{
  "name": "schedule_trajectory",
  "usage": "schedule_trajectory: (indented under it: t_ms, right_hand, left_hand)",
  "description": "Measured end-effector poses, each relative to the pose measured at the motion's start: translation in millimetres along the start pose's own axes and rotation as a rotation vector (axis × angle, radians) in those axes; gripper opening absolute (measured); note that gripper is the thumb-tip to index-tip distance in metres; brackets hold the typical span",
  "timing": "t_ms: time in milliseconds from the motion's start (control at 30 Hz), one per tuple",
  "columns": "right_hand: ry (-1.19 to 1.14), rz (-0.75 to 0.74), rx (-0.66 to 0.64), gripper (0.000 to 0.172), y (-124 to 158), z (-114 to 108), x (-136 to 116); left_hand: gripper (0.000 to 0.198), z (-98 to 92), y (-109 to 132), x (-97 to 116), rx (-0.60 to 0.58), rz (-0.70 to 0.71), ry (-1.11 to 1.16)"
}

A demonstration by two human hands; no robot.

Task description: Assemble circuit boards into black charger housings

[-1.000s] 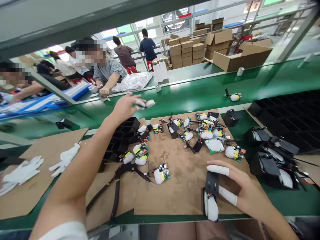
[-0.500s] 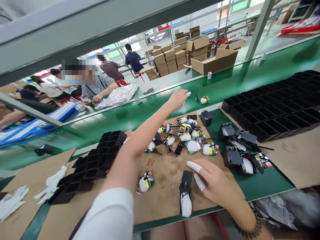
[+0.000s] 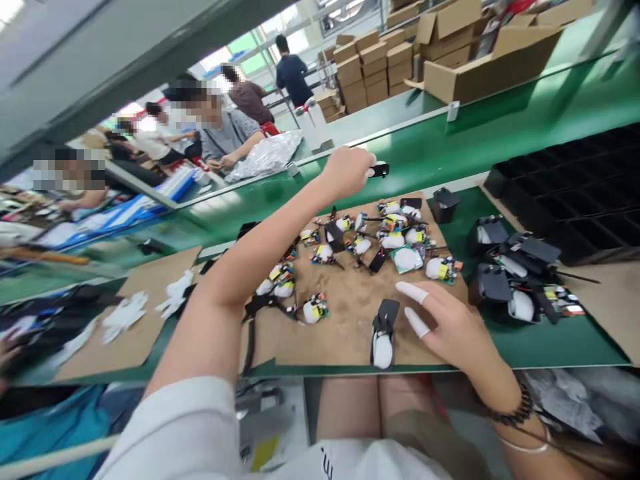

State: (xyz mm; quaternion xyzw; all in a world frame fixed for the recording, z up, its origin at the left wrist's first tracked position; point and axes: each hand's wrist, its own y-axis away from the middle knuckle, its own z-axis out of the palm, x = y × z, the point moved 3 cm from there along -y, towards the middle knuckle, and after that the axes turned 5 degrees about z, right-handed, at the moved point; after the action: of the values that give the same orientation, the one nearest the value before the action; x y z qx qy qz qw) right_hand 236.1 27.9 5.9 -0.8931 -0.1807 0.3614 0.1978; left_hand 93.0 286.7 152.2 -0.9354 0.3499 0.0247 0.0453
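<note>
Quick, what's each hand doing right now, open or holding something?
Left hand: closed, pinching a small black part over the green belt.
Right hand: open, holding nothing, beside the black-and-white unit.

Matt brown cardboard sheet [image 3: 350,327] on smooth green belt [image 3: 450,153]; beside it glossy black plastic trays [image 3: 575,200], white cloth gloves [image 3: 125,313].

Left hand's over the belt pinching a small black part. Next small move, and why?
Probably draw the left hand back to the cardboard mat: it pinches a small black part over the green belt, while the right hand lies open beside the black housing on the mat.
</note>
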Motion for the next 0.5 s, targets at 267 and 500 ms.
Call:
schedule_trajectory:
  t_ms: [267,500]
  right_hand:
    - [-0.138,0.127,-0.038,0.036,-2.8,5.7,5.7]
    - [-0.438,0.215,-0.071,0.035,-7.9,-3.5,0.9]
  left_hand:
    - [0.025,-26.8,198.4,-8.4,-0.041,-0.414,0.22]
    - [0.039,40.9,289.0,54.5,-0.122,-0.423,0.143]
